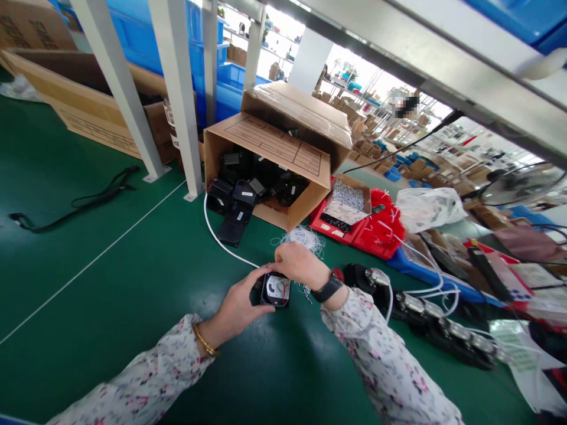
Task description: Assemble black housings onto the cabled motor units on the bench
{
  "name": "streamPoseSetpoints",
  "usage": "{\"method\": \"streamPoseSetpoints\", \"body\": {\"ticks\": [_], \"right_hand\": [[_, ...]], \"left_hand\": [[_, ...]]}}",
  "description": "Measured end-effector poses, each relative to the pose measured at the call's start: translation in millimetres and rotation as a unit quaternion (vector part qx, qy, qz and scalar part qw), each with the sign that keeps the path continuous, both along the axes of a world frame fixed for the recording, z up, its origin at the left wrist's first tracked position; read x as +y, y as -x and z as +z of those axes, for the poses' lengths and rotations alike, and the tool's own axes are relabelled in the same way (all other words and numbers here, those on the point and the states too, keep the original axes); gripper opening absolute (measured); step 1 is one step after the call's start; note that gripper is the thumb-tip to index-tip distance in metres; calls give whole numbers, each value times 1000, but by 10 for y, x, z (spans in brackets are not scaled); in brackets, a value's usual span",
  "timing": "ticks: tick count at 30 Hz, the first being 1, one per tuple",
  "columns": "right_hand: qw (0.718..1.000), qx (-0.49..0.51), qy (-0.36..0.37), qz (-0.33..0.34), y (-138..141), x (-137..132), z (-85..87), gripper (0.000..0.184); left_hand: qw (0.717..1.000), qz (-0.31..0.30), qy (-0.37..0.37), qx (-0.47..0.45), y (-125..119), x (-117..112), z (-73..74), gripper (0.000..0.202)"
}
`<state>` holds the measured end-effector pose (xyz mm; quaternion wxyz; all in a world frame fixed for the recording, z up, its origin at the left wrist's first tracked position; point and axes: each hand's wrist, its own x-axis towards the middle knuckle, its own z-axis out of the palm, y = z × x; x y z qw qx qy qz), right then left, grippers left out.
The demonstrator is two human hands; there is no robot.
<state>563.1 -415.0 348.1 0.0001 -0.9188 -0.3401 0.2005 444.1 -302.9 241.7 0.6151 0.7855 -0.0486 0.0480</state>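
My left hand (243, 304) grips a small black square housing (264, 295) from the left side, thumb along the near edge and fingers at the far edge. A silvery plate (278, 287) with a bit of red wire shows inside the housing. Over its far edge my right hand (297, 262) is closed in a pinch; its fingertips hide what is between them. A white cable (224, 247) curves from near the carton to the housing's far side. Small screws (306, 291) lie on the green surface beside my right wrist.
Beyond the hands, a carton (270, 133) on its side spills black housings (237, 215). Thin white ties (303, 237) lie in front of red bins (349, 233). On the right are several silvery-black units (436, 316) with white cables. Metal posts (175, 88) stand at left.
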Motion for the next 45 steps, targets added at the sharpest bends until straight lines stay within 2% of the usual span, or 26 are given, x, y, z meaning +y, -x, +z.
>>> {"method": "streamPoseSetpoints", "body": {"ticks": [7, 10, 14, 17, 20, 25, 28, 30, 33, 37, 40, 42, 45], "right_hand": [[990, 115, -87, 1, -119, -223, -106, 20], [984, 129, -123, -10, -117, -288, -145, 16], [982, 133, -135, -16, -105, -288, -180, 13], [985, 108, -132, -8, -89, -269, -187, 16], [993, 37, -104, 32, -33, -259, -157, 23], [994, -54, -37, 83, 100, -257, -98, 26], [993, -26, -81, 85, 107, -308, -119, 20], [989, 17, -140, 49, 89, -385, -160, 16], [962, 139, -223, -73, 96, -534, -255, 14], [863, 330, -297, -239, 233, -652, -432, 21], [816, 360, -341, -295, 350, -649, -541, 22], [808, 346, -364, -307, 385, -637, -573, 24], [819, 301, -391, -293, 366, -650, -574, 28]], "left_hand": [[999, -2, -47, 1, -5, 16, 21, 70], [998, 8, -57, 8, -9, 6, 55, 63], [997, 15, -70, 17, -2, -2, 76, 55], [997, 15, -70, 20, 5, -5, 62, 52], [997, 18, -71, 29, 2, -4, 41, 52], [996, 4, -82, 15, -17, 11, 35, 71], [996, -2, -92, 9, -23, 23, 33, 76], [995, -6, -100, 9, -22, 30, 21, 79], [994, -11, -112, 4, -20, 36, -13, 81], [992, -7, -126, -12, -16, 33, -62, 84], [990, -8, -141, -25, -7, 26, -78, 84], [988, -10, -149, -32, 2, 21, -75, 83], [988, -11, -151, -31, 14, 15, -55, 84]]}}
